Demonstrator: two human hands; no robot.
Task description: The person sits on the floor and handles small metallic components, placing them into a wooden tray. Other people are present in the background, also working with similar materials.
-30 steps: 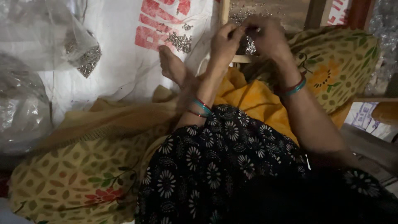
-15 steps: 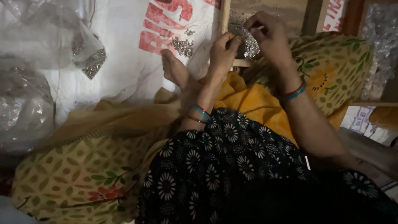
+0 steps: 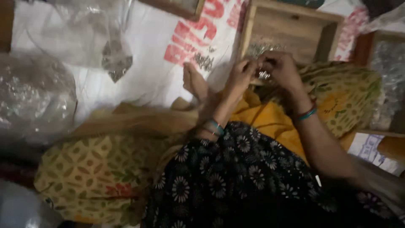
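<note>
My left hand (image 3: 241, 74) and my right hand (image 3: 282, 67) meet in front of a shallow wooden tray (image 3: 253, 25), and together they pinch a small shiny silver piece (image 3: 264, 75). Both hands have their fingers closed around it. A heap of similar small silver pieces (image 3: 262, 47) lies inside the tray near its front rim. I sit cross-legged with a bare foot (image 3: 195, 81) resting to the left of my hands. Coloured bangles circle both wrists.
A white printed sack (image 3: 160, 63) covers the floor. Clear plastic bags of small silver parts (image 3: 38, 97) lie at the left, and one (image 3: 116, 63) lies on the sack. A patterned yellow cushion (image 3: 350, 97) sits at the right. More wooden trays (image 3: 382, 55) stand beyond.
The view has tilted and shifted, so the tray and hands sit lower and further right in the frame. The hands stay together on the small silver piece.
</note>
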